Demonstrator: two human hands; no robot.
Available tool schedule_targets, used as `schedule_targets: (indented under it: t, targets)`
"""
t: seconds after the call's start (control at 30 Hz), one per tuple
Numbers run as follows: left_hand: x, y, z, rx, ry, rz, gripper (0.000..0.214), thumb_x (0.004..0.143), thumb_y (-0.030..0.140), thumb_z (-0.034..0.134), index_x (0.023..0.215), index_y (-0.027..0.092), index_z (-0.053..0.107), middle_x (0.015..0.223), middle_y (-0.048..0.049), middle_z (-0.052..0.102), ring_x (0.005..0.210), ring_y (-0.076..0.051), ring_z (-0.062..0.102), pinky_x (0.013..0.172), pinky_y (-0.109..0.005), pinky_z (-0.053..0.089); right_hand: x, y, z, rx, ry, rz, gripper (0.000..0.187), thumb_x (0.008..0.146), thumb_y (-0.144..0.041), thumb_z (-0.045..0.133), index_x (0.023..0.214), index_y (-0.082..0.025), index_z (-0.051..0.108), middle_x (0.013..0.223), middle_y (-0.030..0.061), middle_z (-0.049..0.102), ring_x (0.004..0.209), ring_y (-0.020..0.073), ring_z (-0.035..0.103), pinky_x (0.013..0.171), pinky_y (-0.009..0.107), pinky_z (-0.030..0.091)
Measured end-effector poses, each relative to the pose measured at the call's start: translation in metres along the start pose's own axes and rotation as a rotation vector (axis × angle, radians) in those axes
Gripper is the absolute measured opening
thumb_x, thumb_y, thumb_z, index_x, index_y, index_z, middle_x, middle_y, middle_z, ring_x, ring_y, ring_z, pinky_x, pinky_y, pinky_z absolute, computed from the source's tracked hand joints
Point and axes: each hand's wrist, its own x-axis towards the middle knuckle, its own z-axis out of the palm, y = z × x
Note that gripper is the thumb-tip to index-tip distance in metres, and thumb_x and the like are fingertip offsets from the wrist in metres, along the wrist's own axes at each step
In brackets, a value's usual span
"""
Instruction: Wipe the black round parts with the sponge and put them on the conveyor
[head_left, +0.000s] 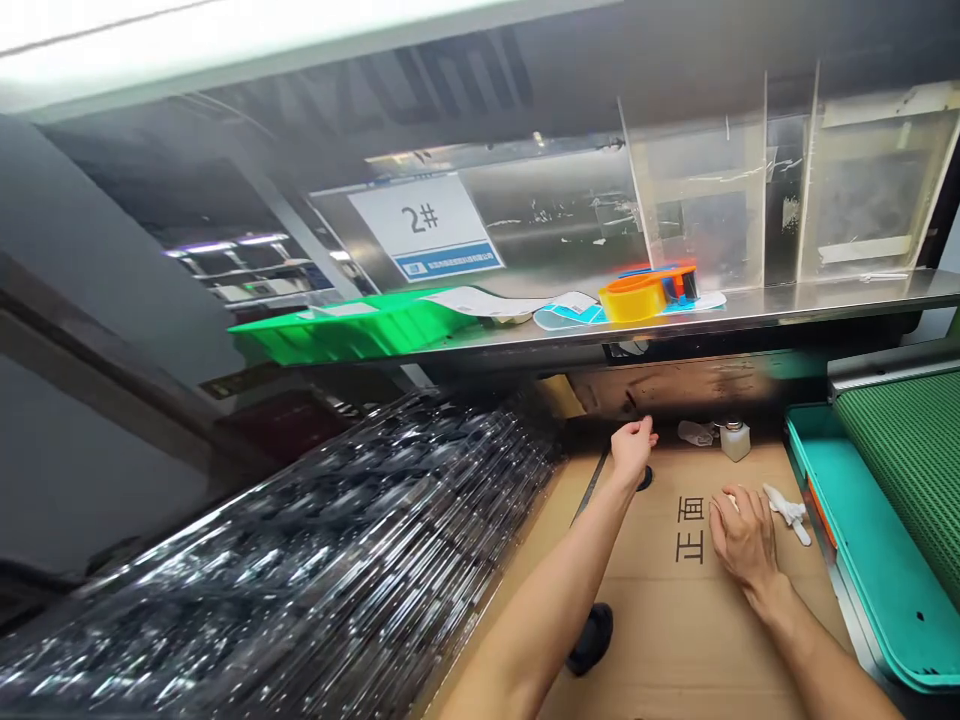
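My left hand (632, 450) is closed above the far part of a brown cardboard sheet (652, 600), its fingertips pinched together; whatever they hold is hidden. Just below it lies a small round black piece (645, 479). On the sheet, right of the printed characters, my right hand (744, 535) rests with curled fingers over a pale bit I cannot make out. A crumpled white cloth (786, 510) lies beside its fingers. Beyond the hands stand a squarish pale bottle (736, 441) and a crumpled clear plastic piece (696, 433). A larger black rounded part (592, 638) sits beside my left forearm.
Stacked glossy clear plastic trays (337, 540) fill the left. A teal tray (885, 590) and a green conveyor belt (911, 440) flank the right. Overhead, a metal shelf (787, 305) carries a green bin (360, 325), yellow tape roll (634, 298) and papers.
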Motion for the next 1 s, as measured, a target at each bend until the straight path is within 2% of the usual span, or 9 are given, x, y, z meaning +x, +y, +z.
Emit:
schedule_targets:
  t: [0.1,0.2,0.33,0.4,0.5,0.6,0.77,0.9,1.0]
  targets:
    - [-0.06,-0.015,-0.012,-0.033,-0.079,-0.012,0.051,0.082,0.059,0.067,0.086,0.009,0.07,0.08,-0.0117,0.071,0.073,-0.019,0.068,0.072,-0.03,0.054,0.002,-0.009,-0.002,0.372,-0.054,0.109,0.038,0.103,-0.043,0.043,0.123,-0.02,0.066,0.12,0.0121,0.067,0.105,0.0229,0.061,0.093,0.036,0.045]
    - [-0.128,-0.028,-0.028,0.047,-0.3,-0.009,0.046,0.08,0.058,0.069,0.078,0.012,0.071,0.074,-0.008,0.071,0.071,-0.018,0.065,0.072,-0.029,0.052,0.003,-0.016,0.0,0.72,-0.136,0.305,0.051,0.101,-0.053,0.045,0.137,-0.019,0.055,0.127,0.0132,0.065,0.103,0.0205,0.064,0.088,0.032,0.051]
    - [-0.182,-0.031,-0.045,0.203,-0.576,-0.011,0.041,0.085,0.055,0.065,0.076,0.015,0.07,0.075,-0.0058,0.071,0.068,-0.018,0.063,0.066,-0.028,0.049,0.004,-0.019,0.003,1.012,-0.288,0.354,0.046,0.092,-0.06,0.057,0.109,-0.018,0.066,0.098,0.0072,0.07,0.085,0.0184,0.066,0.078,0.03,0.052]
    - [-0.186,-0.024,-0.053,0.285,-0.594,0.079,0.041,0.09,0.053,0.059,0.075,0.016,0.067,0.083,-0.008,0.073,0.073,-0.019,0.064,0.068,-0.029,0.05,0.004,-0.022,0.002,1.063,-0.327,0.353,0.045,0.091,-0.062,0.057,0.096,-0.018,0.066,0.08,0.0026,0.066,0.073,0.0158,0.061,0.071,0.029,0.051]
    - [-0.172,-0.005,-0.065,0.532,-0.411,0.401,0.034,0.097,0.043,0.049,0.101,0.017,0.069,0.122,-0.0159,0.068,0.11,-0.027,0.064,0.094,-0.038,0.05,0.003,-0.026,-0.002,1.089,-0.438,0.348,0.049,0.09,-0.067,0.055,0.089,-0.018,0.064,0.07,-0.0012,0.057,0.063,0.0127,0.053,0.06,0.025,0.045]
    - [-0.156,0.013,-0.078,0.87,-0.468,0.678,0.038,0.099,0.031,0.043,0.133,0.022,0.06,0.151,-0.0144,0.05,0.143,-0.033,0.04,0.119,-0.054,0.026,0.002,-0.025,-0.007,1.13,-0.632,0.31,0.051,0.09,-0.068,0.054,0.084,-0.018,0.062,0.067,-0.0034,0.051,0.056,0.0097,0.046,0.051,0.023,0.036]
    - [-0.151,0.018,-0.089,1.115,-0.957,0.61,0.039,0.105,0.035,0.032,0.12,0.02,0.064,0.106,-0.0139,0.074,0.099,-0.028,0.068,0.098,-0.044,0.047,0.004,-0.012,-0.011,0.961,-0.733,0.294,0.045,0.084,-0.062,0.067,0.086,-0.017,0.067,0.061,-0.0051,0.049,0.054,0.0087,0.037,0.049,0.023,0.024]
    - [-0.153,0.015,-0.091,1.138,-0.976,0.623,0.04,0.106,0.039,0.03,0.106,0.021,0.066,0.098,-0.011,0.075,0.087,-0.026,0.07,0.09,-0.04,0.047,0.007,-0.01,-0.014,0.897,-0.749,0.256,0.048,0.082,-0.063,0.068,0.074,-0.017,0.065,0.059,-0.0054,0.045,0.056,0.009,0.034,0.052,0.024,0.022]
    - [-0.145,0.02,-0.098,1.119,-0.94,0.62,0.039,0.105,0.041,0.033,0.099,0.022,0.066,0.092,-0.0094,0.074,0.083,-0.025,0.068,0.091,-0.039,0.046,0.014,-0.006,-0.021,0.945,-0.725,0.229,0.048,0.085,-0.065,0.063,0.083,-0.017,0.067,0.064,-0.0045,0.049,0.059,0.0098,0.037,0.055,0.023,0.025]
